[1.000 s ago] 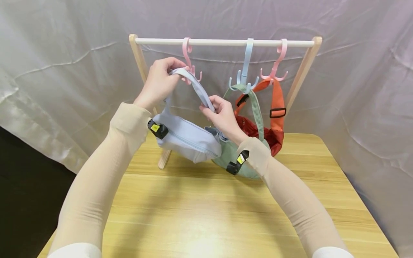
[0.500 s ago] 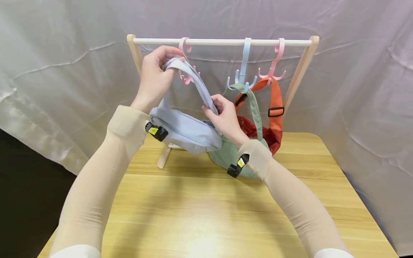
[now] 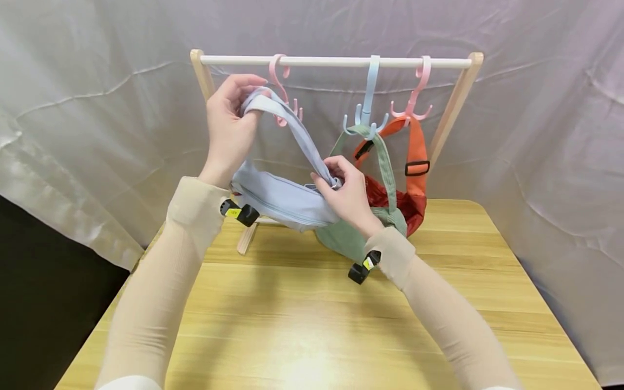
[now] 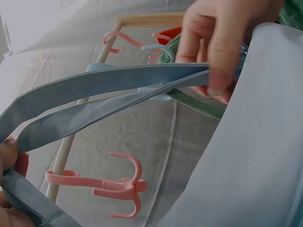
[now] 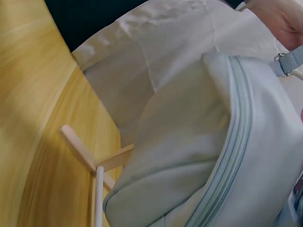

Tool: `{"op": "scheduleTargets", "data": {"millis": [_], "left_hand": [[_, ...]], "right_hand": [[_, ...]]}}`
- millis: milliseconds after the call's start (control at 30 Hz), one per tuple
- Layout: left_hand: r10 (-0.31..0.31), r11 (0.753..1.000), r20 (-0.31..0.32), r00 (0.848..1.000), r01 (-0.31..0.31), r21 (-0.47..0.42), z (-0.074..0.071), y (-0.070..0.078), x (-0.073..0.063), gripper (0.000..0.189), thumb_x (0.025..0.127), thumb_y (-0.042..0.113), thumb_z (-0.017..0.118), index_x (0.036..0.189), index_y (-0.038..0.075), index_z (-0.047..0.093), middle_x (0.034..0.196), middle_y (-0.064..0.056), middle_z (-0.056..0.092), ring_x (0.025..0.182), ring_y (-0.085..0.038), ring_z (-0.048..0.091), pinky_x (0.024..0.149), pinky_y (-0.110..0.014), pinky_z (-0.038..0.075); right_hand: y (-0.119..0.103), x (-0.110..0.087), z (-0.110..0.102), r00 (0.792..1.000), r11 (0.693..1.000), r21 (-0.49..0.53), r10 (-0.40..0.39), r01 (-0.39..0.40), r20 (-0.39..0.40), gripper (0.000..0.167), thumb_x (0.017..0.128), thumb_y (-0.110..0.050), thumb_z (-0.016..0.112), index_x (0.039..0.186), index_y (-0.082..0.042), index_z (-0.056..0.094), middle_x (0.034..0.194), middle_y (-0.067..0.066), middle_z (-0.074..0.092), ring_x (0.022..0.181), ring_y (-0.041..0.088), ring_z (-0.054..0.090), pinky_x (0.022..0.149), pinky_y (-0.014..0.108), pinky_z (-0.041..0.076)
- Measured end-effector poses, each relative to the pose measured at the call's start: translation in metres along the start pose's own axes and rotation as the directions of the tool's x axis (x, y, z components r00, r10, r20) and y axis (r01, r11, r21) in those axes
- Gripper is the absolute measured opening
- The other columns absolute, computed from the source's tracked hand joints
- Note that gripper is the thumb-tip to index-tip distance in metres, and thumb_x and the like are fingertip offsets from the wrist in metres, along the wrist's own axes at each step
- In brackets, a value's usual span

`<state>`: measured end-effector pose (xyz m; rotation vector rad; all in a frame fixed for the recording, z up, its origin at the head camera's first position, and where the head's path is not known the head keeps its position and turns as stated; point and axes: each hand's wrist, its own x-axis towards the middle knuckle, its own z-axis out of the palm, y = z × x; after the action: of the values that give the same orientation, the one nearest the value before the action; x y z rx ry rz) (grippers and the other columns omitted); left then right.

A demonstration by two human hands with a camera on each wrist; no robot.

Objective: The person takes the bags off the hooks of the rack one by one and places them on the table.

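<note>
A light blue zippered bag [image 3: 283,196] hangs in the air in front of the rack, tilted. High on the left, my left hand [image 3: 227,123] grips the upper bend of its strap [image 3: 303,138], beside the left pink hook [image 3: 276,81]. My right hand [image 3: 349,190] pinches the strap low down, at a metal ring by the bag's right end. In the left wrist view the strap runs doubled between both hands, and the prongs of the pink hook [image 4: 124,188] carry nothing. The right wrist view is mostly filled by the bag [image 5: 175,142] and its zip.
A white bar [image 3: 322,63] on wooden legs carries the hooks. A green bag [image 3: 341,238] hangs from the light blue hook [image 3: 370,89]. Right of it, a red bag [image 3: 413,211] with an orange strap hangs from another pink hook [image 3: 414,100]. Below is a wooden table [image 3: 292,303].
My left hand has moved left and slightly up with the strap. My right hand has slid down and right along the strap to the ring, and the bag has shifted with them.
</note>
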<state>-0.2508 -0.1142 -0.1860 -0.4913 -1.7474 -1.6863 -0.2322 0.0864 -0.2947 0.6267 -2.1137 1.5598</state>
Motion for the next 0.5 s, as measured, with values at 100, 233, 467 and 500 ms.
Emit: {"op": "scheduleTargets", "data": {"millis": [100, 233, 467, 500], "left_hand": [[0.005, 1.000, -0.046, 0.999, -0.007, -0.027, -0.001, -0.001, -0.005, 0.015, 0.090, -0.004, 0.068, 0.101, 0.005, 0.072, 0.080, 0.008, 0.068, 0.069, -0.007, 0.055, 0.067, -0.019, 0.040], [0.004, 0.999, -0.075, 0.997, -0.008, -0.053, -0.002, -0.005, -0.013, 0.015, 0.090, -0.003, 0.068, 0.101, 0.005, 0.073, 0.081, 0.007, 0.068, 0.070, -0.009, 0.056, 0.066, -0.019, 0.041], [-0.002, 0.992, -0.143, 0.990, -0.016, -0.127, -0.002, -0.014, -0.030, 0.016, 0.090, -0.005, 0.068, 0.098, 0.008, 0.073, 0.086, 0.004, 0.069, 0.074, -0.010, 0.057, 0.068, -0.019, 0.044], [0.001, 0.991, -0.149, 0.989, -0.021, -0.130, -0.002, -0.016, -0.033, 0.016, 0.090, -0.006, 0.068, 0.096, 0.008, 0.073, 0.085, 0.005, 0.068, 0.073, -0.010, 0.056, 0.067, -0.019, 0.044]], "right_hand": [[0.018, -0.006, 0.000, 1.000, 1.000, 0.013, 0.007, -0.007, -0.006, 0.023, 0.088, -0.003, 0.073, 0.107, 0.004, 0.063, 0.097, 0.023, 0.068, 0.086, 0.027, 0.059, 0.075, 0.018, 0.044], [0.042, -0.015, -0.001, 0.998, 0.994, 0.091, 0.054, -0.053, -0.010, 0.034, 0.088, -0.007, 0.076, 0.117, 0.001, 0.061, 0.110, 0.018, 0.067, 0.098, 0.016, 0.060, 0.086, 0.018, 0.045], [0.064, -0.038, -0.003, 0.977, 0.909, 0.360, 0.206, -0.210, 0.050, 0.040, 0.094, -0.003, 0.065, 0.131, 0.002, 0.051, 0.111, -0.001, 0.060, 0.098, 0.007, 0.057, 0.082, 0.017, 0.048], [0.067, -0.041, -0.003, 0.970, 0.886, 0.395, 0.233, -0.242, 0.071, 0.041, 0.094, -0.003, 0.063, 0.132, 0.002, 0.049, 0.110, -0.003, 0.058, 0.098, 0.007, 0.055, 0.081, 0.017, 0.047]]}}
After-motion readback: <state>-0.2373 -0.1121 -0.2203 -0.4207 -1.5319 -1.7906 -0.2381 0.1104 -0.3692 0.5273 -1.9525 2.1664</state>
